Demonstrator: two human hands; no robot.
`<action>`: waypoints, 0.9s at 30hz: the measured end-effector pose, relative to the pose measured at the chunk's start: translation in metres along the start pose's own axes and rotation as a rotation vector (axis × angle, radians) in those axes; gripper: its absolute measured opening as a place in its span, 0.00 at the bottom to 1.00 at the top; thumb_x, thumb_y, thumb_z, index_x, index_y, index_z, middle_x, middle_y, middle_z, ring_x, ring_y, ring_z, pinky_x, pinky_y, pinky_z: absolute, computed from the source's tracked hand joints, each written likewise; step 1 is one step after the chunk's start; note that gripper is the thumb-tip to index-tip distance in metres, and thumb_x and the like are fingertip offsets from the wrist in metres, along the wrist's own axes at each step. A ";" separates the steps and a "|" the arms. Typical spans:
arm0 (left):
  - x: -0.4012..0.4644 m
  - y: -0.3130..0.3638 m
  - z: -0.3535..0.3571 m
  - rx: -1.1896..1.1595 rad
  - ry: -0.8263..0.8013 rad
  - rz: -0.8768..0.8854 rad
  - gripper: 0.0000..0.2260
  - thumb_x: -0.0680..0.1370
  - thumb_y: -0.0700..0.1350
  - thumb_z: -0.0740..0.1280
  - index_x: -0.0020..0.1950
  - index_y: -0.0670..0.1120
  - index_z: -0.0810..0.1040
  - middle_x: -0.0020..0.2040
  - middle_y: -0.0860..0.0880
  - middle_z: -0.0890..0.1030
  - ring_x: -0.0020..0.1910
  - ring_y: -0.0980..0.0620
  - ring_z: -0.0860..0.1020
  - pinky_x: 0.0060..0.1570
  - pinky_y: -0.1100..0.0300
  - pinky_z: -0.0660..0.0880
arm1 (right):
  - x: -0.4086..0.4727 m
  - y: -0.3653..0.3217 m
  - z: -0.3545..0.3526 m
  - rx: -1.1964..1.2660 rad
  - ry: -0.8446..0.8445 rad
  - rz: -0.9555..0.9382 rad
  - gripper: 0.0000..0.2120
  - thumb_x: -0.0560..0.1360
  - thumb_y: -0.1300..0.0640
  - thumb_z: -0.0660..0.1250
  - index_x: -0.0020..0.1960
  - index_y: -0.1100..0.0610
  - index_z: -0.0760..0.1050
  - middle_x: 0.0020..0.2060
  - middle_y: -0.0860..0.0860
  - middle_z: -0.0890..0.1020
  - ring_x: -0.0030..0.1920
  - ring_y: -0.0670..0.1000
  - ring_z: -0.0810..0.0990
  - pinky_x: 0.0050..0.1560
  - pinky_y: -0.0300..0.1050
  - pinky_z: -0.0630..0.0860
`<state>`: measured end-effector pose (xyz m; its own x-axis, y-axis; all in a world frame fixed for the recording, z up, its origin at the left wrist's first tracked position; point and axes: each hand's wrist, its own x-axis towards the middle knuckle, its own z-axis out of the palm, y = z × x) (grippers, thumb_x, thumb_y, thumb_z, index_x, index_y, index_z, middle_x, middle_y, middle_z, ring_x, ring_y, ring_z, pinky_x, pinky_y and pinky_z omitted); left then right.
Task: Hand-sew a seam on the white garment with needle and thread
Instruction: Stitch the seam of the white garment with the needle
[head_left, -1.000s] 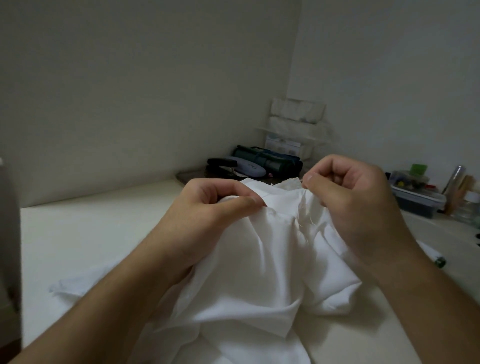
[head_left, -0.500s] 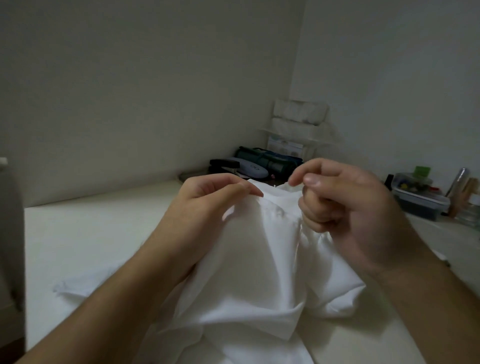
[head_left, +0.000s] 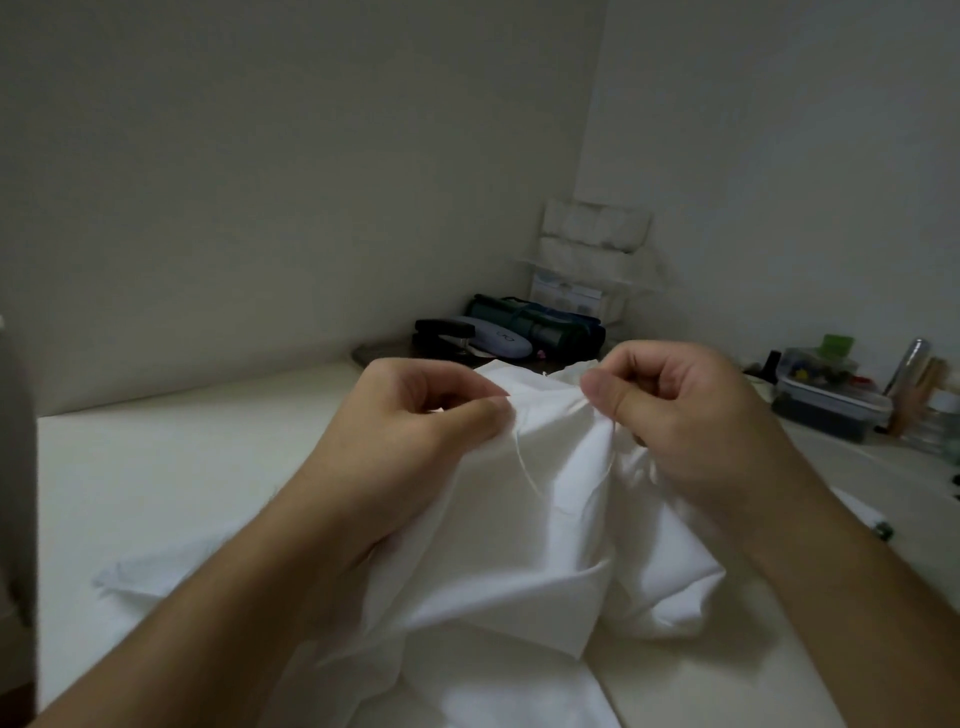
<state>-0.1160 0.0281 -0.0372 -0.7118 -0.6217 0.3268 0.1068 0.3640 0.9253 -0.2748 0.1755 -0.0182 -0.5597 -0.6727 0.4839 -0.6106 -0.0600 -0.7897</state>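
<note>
Change: a second ago the two hands sat close together at the raised fold; now they are further apart, and a slack loop of thread (head_left: 540, 483) hangs between them. Judged from that, a stitch has just been drawn through and the slack has yet to be taken up.
Left hand (head_left: 415, 415): centre-left of the frame, fingers curled, thumb and forefinger pinching the top edge of the white garment (head_left: 519, 561) where one end of the loop meets the cloth.
White garment: centre and lower centre, bunched on the pale tabletop (head_left: 156, 478), its upper fold lifted between the hands, the rest trailing toward the bottom edge.
Thread: pale, thin, sagging in a curve across the cloth from the left pinch to the right hand.
Right hand (head_left: 691, 410): centre-right, fingers curled tight, thumb against forefinger, gripping the thread's other end beside the garment's fold.
Needle: not visible; too small or hidden in the right fingers, I cannot tell which.
Background: dark cases and a stapler at centre back, a box of small items at far right, well apart from the work.
</note>
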 end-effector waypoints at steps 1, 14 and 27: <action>0.000 0.000 0.000 0.034 -0.003 -0.012 0.05 0.78 0.45 0.75 0.43 0.49 0.89 0.41 0.47 0.88 0.40 0.52 0.86 0.45 0.55 0.79 | 0.001 0.001 0.002 -0.068 0.022 -0.013 0.13 0.79 0.56 0.74 0.38 0.59 0.80 0.31 0.66 0.73 0.31 0.53 0.70 0.37 0.47 0.74; -0.002 0.004 0.000 -0.066 -0.041 0.084 0.06 0.74 0.45 0.79 0.39 0.45 0.86 0.37 0.44 0.85 0.35 0.54 0.80 0.36 0.59 0.75 | -0.018 -0.012 0.013 -0.291 -0.261 -0.301 0.15 0.68 0.39 0.81 0.41 0.49 0.83 0.26 0.43 0.62 0.28 0.44 0.62 0.30 0.40 0.61; -0.004 0.006 -0.002 -0.186 -0.033 0.032 0.07 0.77 0.42 0.76 0.38 0.45 0.86 0.34 0.46 0.84 0.31 0.53 0.81 0.31 0.62 0.75 | -0.005 -0.005 0.004 -0.252 0.009 -0.054 0.12 0.73 0.68 0.71 0.33 0.58 0.78 0.22 0.51 0.69 0.25 0.46 0.65 0.28 0.30 0.66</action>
<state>-0.1113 0.0316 -0.0325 -0.7278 -0.5878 0.3533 0.2546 0.2468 0.9350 -0.2668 0.1762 -0.0178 -0.5272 -0.6666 0.5270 -0.7593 0.0910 -0.6444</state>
